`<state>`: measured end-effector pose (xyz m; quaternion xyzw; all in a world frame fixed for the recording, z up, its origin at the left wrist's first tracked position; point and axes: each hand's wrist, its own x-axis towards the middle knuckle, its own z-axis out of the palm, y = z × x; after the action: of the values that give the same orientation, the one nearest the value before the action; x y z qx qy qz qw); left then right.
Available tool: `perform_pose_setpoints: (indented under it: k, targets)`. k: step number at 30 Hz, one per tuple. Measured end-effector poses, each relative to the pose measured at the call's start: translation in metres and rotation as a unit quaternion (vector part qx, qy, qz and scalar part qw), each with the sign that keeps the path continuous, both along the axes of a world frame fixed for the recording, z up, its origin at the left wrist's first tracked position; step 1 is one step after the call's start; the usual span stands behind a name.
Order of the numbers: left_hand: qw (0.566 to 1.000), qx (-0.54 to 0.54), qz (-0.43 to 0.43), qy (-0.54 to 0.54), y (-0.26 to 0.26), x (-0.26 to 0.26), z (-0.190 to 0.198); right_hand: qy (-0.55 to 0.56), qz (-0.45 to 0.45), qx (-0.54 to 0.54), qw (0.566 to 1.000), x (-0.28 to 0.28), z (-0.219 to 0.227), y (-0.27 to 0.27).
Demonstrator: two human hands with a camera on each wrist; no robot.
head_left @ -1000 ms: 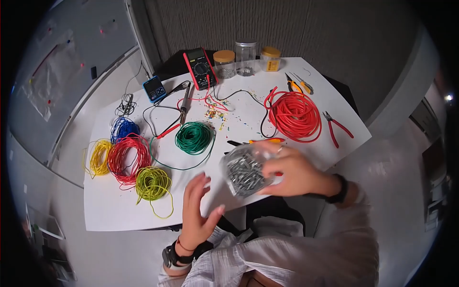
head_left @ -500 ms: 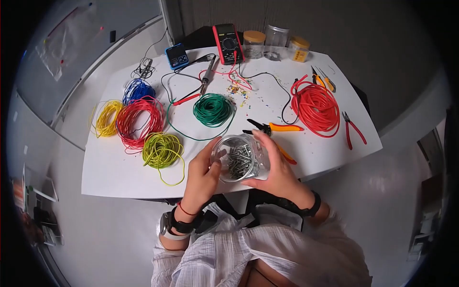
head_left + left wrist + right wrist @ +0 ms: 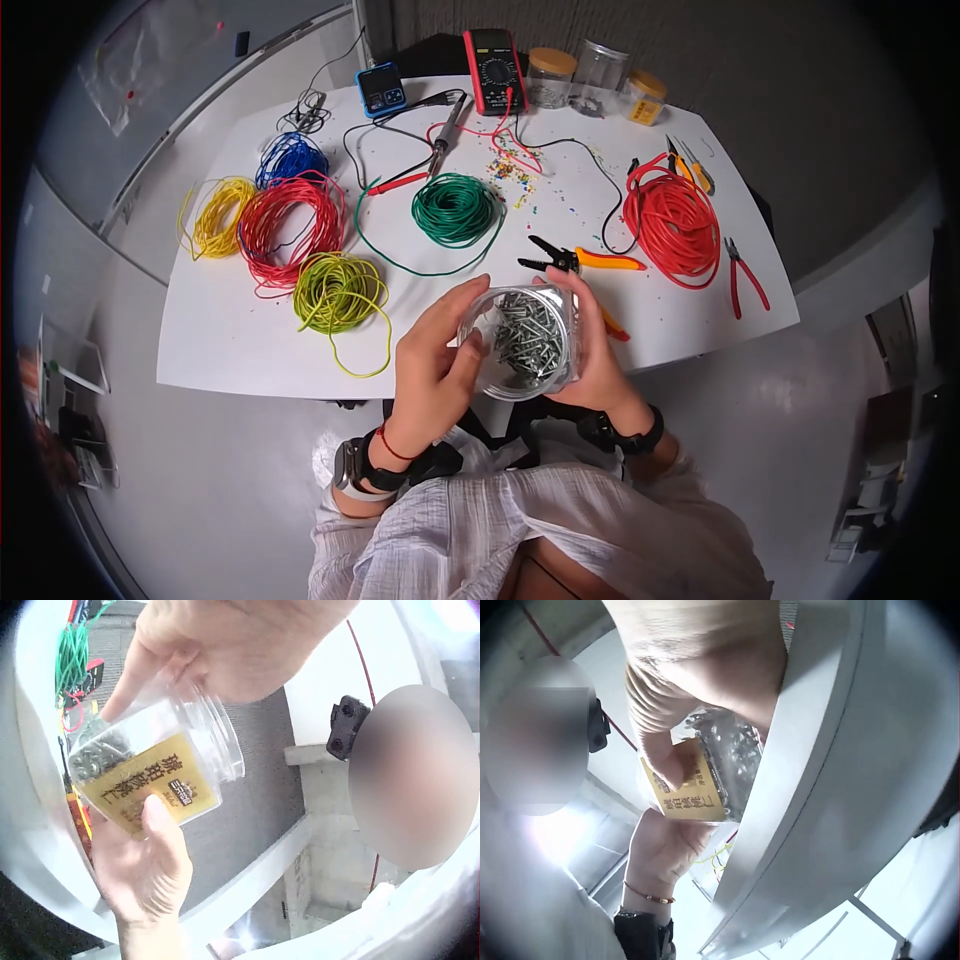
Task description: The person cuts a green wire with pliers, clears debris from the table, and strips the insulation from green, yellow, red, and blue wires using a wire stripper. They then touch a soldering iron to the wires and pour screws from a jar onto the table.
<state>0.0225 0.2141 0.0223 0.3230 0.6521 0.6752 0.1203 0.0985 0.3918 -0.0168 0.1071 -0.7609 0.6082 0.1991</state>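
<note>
A clear square jar [image 3: 572,345] with a round, lidless mouth is tilted toward the head camera over the table's front edge. Silver screws or nails [image 3: 528,338] lie inside it. The left hand [image 3: 432,362] holds the jar's rim side, thumb at the mouth. The right hand [image 3: 600,362] grips the opposite side of the body. A yellow label [image 3: 154,784] shows on the jar in the left wrist view, with the right thumb on it. Just behind the jar lie orange-handled wire strippers [image 3: 565,258], partly covered by the right hand.
Wire coils in yellow [image 3: 222,218], red [image 3: 290,232], yellow-green [image 3: 338,292], blue [image 3: 291,160] and green [image 3: 455,210] lie left and centre on the white table [image 3: 230,340]. Behind are a multimeter [image 3: 496,72] and jars [image 3: 550,78]. Thick red cable [image 3: 675,228] and red cutters [image 3: 743,278] sit right.
The left hand, free a second ago, has come onto the jar beside the right hand. The jar has turned so its mouth faces the head camera. The head view has shifted.
</note>
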Motion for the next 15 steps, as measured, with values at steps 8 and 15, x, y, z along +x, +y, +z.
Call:
perform_pose_setpoints:
  k: [8, 15]
  targets:
    - [0.985, 0.029, -0.044, -0.164, 0.005, -0.007, -0.002, 0.023, 0.017, -0.136, 0.990, 0.001, 0.005, -0.003]
    - [0.912, 0.120, -0.079, -0.385, 0.011, -0.015, -0.029, -0.028, -0.066, -0.297, 0.952, -0.003, 0.011, -0.012]
